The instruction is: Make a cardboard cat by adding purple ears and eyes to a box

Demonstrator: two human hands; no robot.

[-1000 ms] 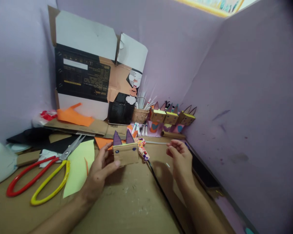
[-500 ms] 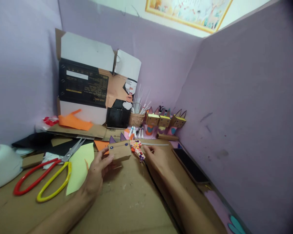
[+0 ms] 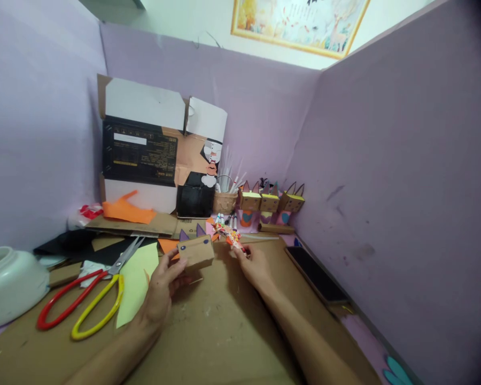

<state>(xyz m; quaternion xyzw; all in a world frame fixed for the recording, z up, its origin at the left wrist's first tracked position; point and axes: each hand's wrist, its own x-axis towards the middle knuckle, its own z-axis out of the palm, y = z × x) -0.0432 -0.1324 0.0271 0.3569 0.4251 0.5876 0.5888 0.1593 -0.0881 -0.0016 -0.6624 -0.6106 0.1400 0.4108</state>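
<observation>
My left hand (image 3: 162, 283) is closed on a small cardboard box (image 3: 196, 255) from its left side. The box has two purple pointed ears on top and dark eyes drawn on its front. My right hand (image 3: 254, 267) grips the handle of a glue gun (image 3: 228, 235) with a colourful pattern. Its front points away and to the left, past the box's upper right corner. Box and glue gun look slightly apart, both over the brown cardboard sheet (image 3: 220, 326). My palm and fingers hide part of the glue gun's handle.
Scissors (image 3: 98, 305) lie open on the left over yellow paper (image 3: 138, 289), near a white bowl (image 3: 14, 289). A phone (image 3: 316, 274) lies right. At the back stand a basket (image 3: 225, 202) of sticks and several eared box figures (image 3: 269, 202). Purple walls (image 3: 385, 160) enclose the sides.
My right hand has closed round the glue gun's handle and turned it, raising it slightly from where it lay. My left hand still holds the box. The view has tilted up slightly.
</observation>
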